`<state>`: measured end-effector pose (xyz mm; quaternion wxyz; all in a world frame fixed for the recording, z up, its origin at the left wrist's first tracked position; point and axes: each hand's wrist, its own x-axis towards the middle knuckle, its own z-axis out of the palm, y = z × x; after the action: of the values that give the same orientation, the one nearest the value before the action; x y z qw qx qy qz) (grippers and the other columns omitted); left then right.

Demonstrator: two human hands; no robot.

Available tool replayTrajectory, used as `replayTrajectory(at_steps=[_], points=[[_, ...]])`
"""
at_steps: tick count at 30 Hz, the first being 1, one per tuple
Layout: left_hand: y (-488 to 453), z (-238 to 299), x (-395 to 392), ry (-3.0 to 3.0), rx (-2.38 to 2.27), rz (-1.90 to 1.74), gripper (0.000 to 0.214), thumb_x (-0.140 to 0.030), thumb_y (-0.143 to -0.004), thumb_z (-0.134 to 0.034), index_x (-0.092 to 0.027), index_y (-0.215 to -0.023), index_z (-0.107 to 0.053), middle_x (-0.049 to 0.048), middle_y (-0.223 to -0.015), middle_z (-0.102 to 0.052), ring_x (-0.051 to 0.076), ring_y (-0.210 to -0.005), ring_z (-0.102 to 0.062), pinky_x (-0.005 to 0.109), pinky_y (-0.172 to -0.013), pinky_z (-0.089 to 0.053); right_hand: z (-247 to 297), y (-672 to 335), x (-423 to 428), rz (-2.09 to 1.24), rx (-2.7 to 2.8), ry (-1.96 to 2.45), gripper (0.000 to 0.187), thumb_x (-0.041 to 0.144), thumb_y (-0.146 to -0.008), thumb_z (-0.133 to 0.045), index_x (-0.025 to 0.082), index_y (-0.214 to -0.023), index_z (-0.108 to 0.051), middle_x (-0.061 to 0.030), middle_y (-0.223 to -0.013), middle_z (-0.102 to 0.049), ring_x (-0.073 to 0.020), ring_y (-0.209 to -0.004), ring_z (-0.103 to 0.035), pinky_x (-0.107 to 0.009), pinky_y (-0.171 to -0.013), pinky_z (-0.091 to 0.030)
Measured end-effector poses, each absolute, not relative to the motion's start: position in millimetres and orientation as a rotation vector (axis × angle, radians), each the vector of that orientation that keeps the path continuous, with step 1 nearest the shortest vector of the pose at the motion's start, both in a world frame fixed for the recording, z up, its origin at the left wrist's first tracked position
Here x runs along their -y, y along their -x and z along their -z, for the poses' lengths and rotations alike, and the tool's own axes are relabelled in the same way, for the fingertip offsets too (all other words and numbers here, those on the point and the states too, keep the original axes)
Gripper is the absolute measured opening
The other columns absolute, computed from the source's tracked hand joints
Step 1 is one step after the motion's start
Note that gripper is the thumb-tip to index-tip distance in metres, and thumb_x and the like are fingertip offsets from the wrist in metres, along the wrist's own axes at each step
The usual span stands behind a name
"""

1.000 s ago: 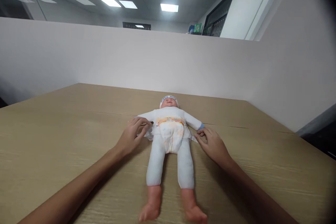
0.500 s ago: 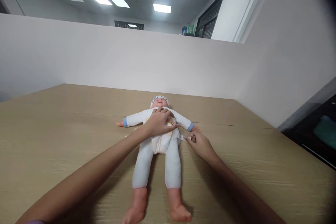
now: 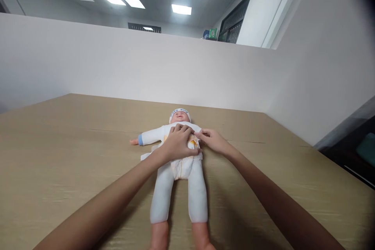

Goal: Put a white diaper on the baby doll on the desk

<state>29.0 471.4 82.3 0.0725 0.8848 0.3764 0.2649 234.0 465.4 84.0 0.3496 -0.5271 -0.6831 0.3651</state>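
Observation:
A baby doll (image 3: 178, 187) in a white suit and white cap lies on its back on the wooden table (image 3: 58, 156), head away from me. It wears a diaper (image 3: 181, 166) with a yellow print at the waist. My left hand (image 3: 177, 144) lies flat on the doll's belly, fingers stretched over the diaper's front. My right hand (image 3: 212, 140) is at the doll's right side, fingers pinched on the diaper's side tab and brought onto the waistband next to my left hand. The doll's arm on that side is hidden under my right hand.
A white partition wall (image 3: 117, 66) runs along the table's far edge and right side. A dark gap with a teal object (image 3: 366, 148) shows beyond the table at the right. Ceiling lights are above.
My left hand moved from the doll's left side onto its belly. My right hand carried the side tab from beside the doll inward onto the waistband.

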Motion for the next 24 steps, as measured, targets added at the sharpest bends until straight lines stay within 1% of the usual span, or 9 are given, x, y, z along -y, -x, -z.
replayTrajectory(at_steps=[4, 6, 8, 11, 14, 17, 19, 21, 24], points=[[-28.3, -82.3, -472.3, -2.564, -1.148, -0.812, 0.043, -0.048, -0.075, -0.083, -0.023, -0.102, -0.062, 0.0045, -0.109, -0.068, 0.032, -0.114, -0.051, 0.047, -0.098, -0.042, -76.5, -210.8, -473.3, -0.893, 1.842, 1.448, 0.038, 0.055, -0.092, -0.062, 0.021, -0.075, -0.057, 0.004, -0.067, -0.056, -0.0137, -0.062, -0.049, -0.028, -0.058, -0.034], [-28.5, -82.2, -473.0, -2.533, -1.162, -0.813, 0.041, -0.044, -0.073, -0.083, -0.023, -0.101, -0.062, 0.0048, -0.107, -0.068, 0.033, -0.114, -0.051, 0.047, -0.098, -0.042, -71.2, -207.7, -467.3, -0.793, 1.846, 1.417, 0.034, 0.053, -0.093, -0.064, 0.022, -0.08, -0.059, 0.0037, -0.069, -0.058, -0.0147, -0.064, -0.052, -0.028, -0.059, -0.037], [-28.6, -82.2, -473.6, -2.521, -1.159, -0.807, 0.042, -0.042, -0.074, -0.082, -0.023, -0.105, -0.063, 0.0057, -0.111, -0.068, 0.034, -0.116, -0.051, 0.049, -0.1, -0.041, -67.1, -208.0, -455.6, -0.65, 1.84, 1.322, 0.029, 0.051, -0.094, -0.066, 0.022, -0.09, -0.062, 0.0009, -0.08, -0.065, -0.0172, -0.074, -0.058, -0.03, -0.066, -0.045], [-27.7, -84.3, -474.7, -2.503, -1.118, -0.789, 0.047, -0.043, -0.076, -0.082, -0.023, -0.114, -0.064, 0.0066, -0.124, -0.069, 0.036, -0.123, -0.049, 0.053, -0.107, -0.039, -59.6, -210.8, -433.7, -0.39, 1.861, 1.137, 0.021, 0.042, -0.101, -0.06, 0.023, -0.105, -0.066, -0.0069, -0.111, -0.071, -0.0232, -0.104, -0.065, -0.039, -0.093, -0.052], [-22.8, -89.6, -476.9, -2.429, -1.051, -0.733, 0.062, -0.045, -0.073, -0.087, -0.023, -0.126, -0.062, 0.0089, -0.133, -0.067, 0.038, -0.131, -0.046, 0.056, -0.11, -0.039, -46.4, -215.5, -417.6, -0.263, 1.986, 0.965, 0.032, 0.035, -0.108, -0.048, 0.026, -0.134, -0.063, -0.01, -0.143, -0.064, -0.0266, -0.138, -0.055, -0.048, -0.118, -0.042], [-11.5, -93.6, -479.2, -2.268, -0.864, -0.768, 0.072, -0.049, -0.078, -0.086, -0.024, -0.139, -0.057, 0.0104, -0.144, -0.061, 0.036, -0.137, -0.048, 0.05, -0.11, -0.045, -32.0, -221.8, -412.5, -0.25, 2.115, 0.891, 0.049, 0.035, -0.109, -0.042, 0.029, -0.159, -0.043, -0.0074, -0.164, -0.048, -0.0264, -0.154, -0.04, -0.052, -0.127, -0.033], [1.2, -91.5, -479.2, -2.178, -0.779, -0.852, 0.065, -0.049, -0.089, -0.077, -0.026, -0.144, -0.053, 0.0094, -0.149, -0.057, 0.031, -0.138, -0.052, 0.044, -0.11, -0.047, -25.9, -225.6, -413.4, -0.249, 2.153, 0.877, 0.053, 0.036, -0.11, -0.039, 0.03, -0.163, -0.037, -0.0057, -0.168, -0.042, -0.026, -0.157, -0.035, -0.053, -0.129, -0.031], [19.0, -84.1, -476.9, -2.16, -0.82, -0.921, 0.055, -0.05, -0.097, -0.066, -0.027, -0.145, -0.051, 0.0086, -0.151, -0.056, 0.029, -0.134, -0.056, 0.041, -0.107, -0.05, -22.7, -228.3, -415.4, -0.229, 2.166, 0.874, 0.054, 0.037, -0.11, -0.038, 0.031, -0.164, -0.035, -0.0048, -0.169, -0.041, -0.026, -0.157, -0.035, -0.054, -0.129, -0.03], [54.6, -65.8, -469.8, -2.214, -1.023, -0.998, 0.047, -0.051, -0.103, -0.056, -0.026, -0.142, -0.052, 0.0084, -0.148, -0.057, 0.028, -0.128, -0.059, 0.041, -0.101, -0.052, -21.7, -230.3, -416.8, -0.175, 2.177, 0.877, 0.053, 0.036, -0.11, -0.037, 0.031, -0.164, -0.035, -0.0046, -0.168, -0.042, -0.0263, -0.157, -0.036, -0.054, -0.13, -0.03]])
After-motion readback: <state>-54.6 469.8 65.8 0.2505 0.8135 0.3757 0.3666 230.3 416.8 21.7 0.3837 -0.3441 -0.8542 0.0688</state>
